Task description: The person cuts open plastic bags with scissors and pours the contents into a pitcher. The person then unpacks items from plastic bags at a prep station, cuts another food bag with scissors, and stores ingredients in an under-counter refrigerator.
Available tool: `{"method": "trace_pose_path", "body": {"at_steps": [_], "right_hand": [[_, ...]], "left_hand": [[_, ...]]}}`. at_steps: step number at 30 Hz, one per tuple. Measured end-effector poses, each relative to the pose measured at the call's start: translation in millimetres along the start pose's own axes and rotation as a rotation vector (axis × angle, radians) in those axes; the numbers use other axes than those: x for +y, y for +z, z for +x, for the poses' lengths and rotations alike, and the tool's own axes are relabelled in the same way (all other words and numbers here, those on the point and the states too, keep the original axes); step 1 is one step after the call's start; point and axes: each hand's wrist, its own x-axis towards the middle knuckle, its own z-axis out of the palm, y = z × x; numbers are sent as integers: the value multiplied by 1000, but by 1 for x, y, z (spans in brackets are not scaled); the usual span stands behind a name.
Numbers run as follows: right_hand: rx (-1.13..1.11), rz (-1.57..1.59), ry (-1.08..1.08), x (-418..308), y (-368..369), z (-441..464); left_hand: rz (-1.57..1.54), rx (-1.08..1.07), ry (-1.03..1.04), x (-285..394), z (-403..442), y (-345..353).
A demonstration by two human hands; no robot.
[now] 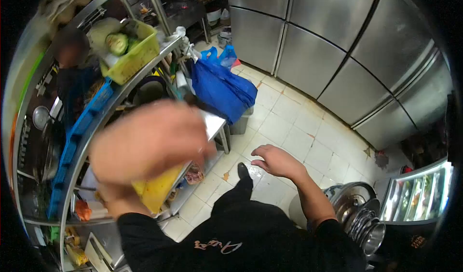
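My left hand (152,142) is raised close to the camera, over the counter on the left. It is smeared by motion, so its fingers cannot be made out. Behind and below it, a yellow cutting board (155,195) shows in part, with some raw meat (194,174) beside it. My right hand (277,161) hangs over the tiled floor, holding nothing, its thumb and fingers apart.
A yellow-green basket (140,55) with cut vegetables stands on the metal shelf, near a blue tray (79,142). A blue bag (219,86) bulges beside the counter. Steel refrigerators (308,55) line the far wall; metal pots (371,236) are stacked at right. Another person (72,84) stands behind the shelf.
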Motion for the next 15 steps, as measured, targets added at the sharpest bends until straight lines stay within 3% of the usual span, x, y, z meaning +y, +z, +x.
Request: {"method": "trace_pose_path", "body": {"at_steps": [3,5,7,10,13,15], "right_hand": [[-46,88,22,25,-18,40],[-158,170,81,37,-41,45],[-263,272,185,62,-72,50],[-181,216,291,106,-101,72],[-32,167,252,128,-125,117],[-80,264,237,138,-141,160]], "left_hand": [[-845,-69,226,-28,-5,67],[-818,53,704,-58,10,84],[-908,215,744,-81,18,107],[-988,338,787,-113,44,114],[-913,460,761,-137,65,95],[-848,526,678,-150,68,87]]}}
